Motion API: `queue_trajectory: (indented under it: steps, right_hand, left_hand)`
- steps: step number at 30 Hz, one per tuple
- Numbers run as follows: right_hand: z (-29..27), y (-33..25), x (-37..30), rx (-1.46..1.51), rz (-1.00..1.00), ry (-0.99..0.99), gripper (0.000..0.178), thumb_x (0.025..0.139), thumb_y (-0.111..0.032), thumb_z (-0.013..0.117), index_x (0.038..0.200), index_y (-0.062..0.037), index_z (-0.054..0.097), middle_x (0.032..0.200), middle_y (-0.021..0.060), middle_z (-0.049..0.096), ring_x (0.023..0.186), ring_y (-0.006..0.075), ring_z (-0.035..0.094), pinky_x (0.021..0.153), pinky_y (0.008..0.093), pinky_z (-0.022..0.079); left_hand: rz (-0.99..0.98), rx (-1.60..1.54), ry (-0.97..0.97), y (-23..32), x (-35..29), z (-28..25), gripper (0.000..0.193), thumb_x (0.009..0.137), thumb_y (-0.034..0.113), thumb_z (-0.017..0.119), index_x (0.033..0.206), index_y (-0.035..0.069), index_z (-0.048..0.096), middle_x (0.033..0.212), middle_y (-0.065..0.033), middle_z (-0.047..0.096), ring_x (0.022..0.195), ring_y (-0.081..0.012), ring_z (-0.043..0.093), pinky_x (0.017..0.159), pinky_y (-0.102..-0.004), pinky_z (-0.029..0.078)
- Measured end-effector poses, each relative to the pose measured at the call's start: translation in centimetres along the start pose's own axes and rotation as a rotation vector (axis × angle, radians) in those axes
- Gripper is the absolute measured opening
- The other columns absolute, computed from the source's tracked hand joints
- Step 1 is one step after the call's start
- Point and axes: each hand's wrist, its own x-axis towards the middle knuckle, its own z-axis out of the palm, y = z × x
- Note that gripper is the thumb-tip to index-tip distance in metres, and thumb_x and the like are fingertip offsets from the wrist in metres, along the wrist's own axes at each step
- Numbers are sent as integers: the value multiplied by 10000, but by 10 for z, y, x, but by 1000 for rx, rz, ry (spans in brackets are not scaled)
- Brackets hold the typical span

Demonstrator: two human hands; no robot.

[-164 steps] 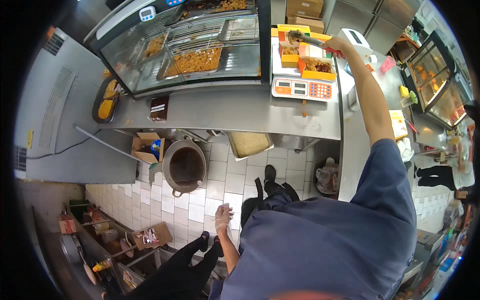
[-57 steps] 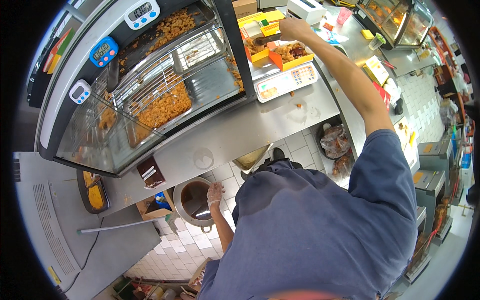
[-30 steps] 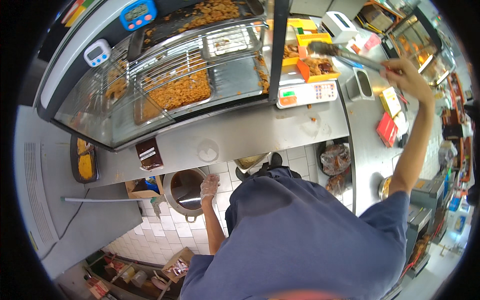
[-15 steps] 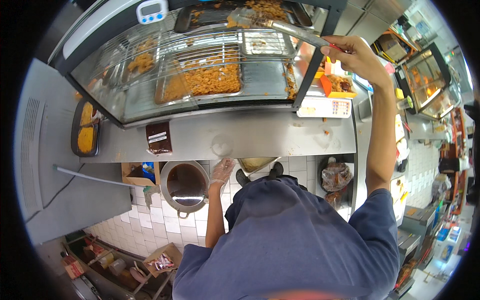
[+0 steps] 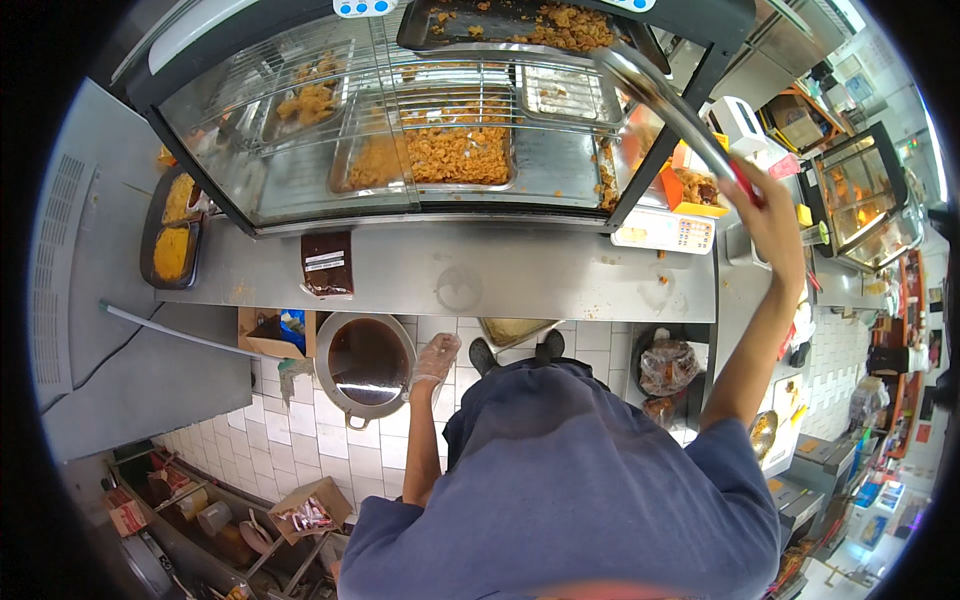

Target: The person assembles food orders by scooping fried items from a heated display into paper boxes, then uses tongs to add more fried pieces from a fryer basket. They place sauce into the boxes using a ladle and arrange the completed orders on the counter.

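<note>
Tongs (image 5: 680, 117), shifted rightward — your right hand (image 5: 770, 218), fingers clamped on, likely for reach beyond; left hand (image 5: 435, 359), fingers unclear.

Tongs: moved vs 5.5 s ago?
Yes, leftward, judged against the display case: the tongs had their tips over the food boxes to its right; now the tips overlap the right part of its dark upper tray.

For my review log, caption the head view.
Right hand holds tongs at a glass food cabinet; left hand wears a clear glove.
</note>
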Motion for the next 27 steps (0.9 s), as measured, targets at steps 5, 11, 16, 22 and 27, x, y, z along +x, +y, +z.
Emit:
queue_trajectory:
  steps: [5, 11, 16, 22, 27]
  right_hand:
    - [9, 63, -120, 336, 389, -52, 568, 997, -251, 740, 1480, 2, 580, 907, -1, 674, 670, 56, 502, 605, 232, 426]
    - [77, 136, -276, 547, 774, 187, 539, 997, -173, 749, 1445, 44, 540, 1001, 43, 685, 734, 72, 586, 622, 224, 480]
    - [113, 206, -371, 50, 925, 397, 587, 983, -258, 762, 1428, 49, 535, 1161, 172, 713, 978, 265, 700, 848, 375, 568]
    - [103, 328, -404, -315, 909, 446, 542, 979, -295, 734, 1428, -40, 572, 1249, 201, 687, 1106, 391, 658, 971, 471, 517]
    - [84, 446, -429, -470, 806, 329, 609, 954, -289, 748, 1472, -49, 536, 1300, 181, 643, 1200, 405, 579, 1018, 500, 477]
  left_hand:
    - [32, -118, -63, 25, 23, -4, 288, 1041, 304, 665, 1141, 34, 669, 910, -51, 719, 739, -125, 667, 671, -297, 532]
    - [13, -34, -266, 88, 66, 14, 295, 1053, 334, 660, 1032, 40, 678, 809, -23, 682, 710, -103, 612, 673, -279, 514]
    - [156, 134, -429, 126, 99, 53, 309, 1054, 359, 650, 1028, 54, 694, 812, -20, 692, 727, -92, 624, 670, -280, 507]
    - [369, 270, -463, 155, 119, 117, 300, 1054, 342, 663, 1074, 45, 701, 831, -18, 685, 743, -90, 611, 702, -268, 522]
    - [262, 150, -426, 194, 102, 183, 303, 1057, 331, 663, 1109, 34, 695, 897, -48, 719, 799, -107, 654, 748, -280, 549]
